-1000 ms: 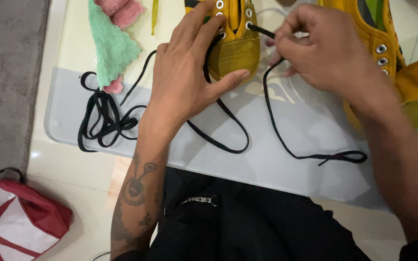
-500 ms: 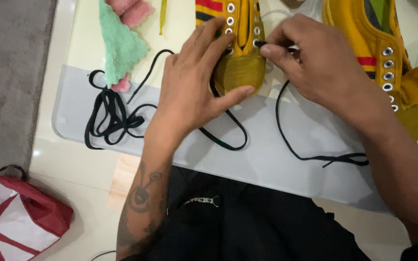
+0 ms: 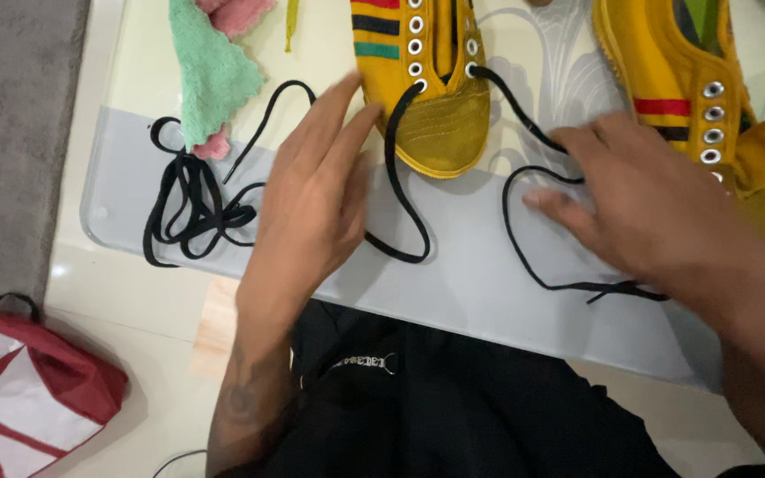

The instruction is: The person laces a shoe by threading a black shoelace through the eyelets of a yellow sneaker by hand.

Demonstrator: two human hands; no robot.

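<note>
Spreading both open, empty hands, left hand and right hand, beside two yellow canvas shoes, two black laces.

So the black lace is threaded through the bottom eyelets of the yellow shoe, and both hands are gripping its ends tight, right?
Not quite. The head view shows the black lace through the bottom eyelets of the yellow shoe, but neither hand grips it: the left hand and right hand are open, fingers spread above the table.

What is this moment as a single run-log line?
left hand: open, beside yellow shoe | right hand: open, over black lace | spare lace: bundled left
</note>
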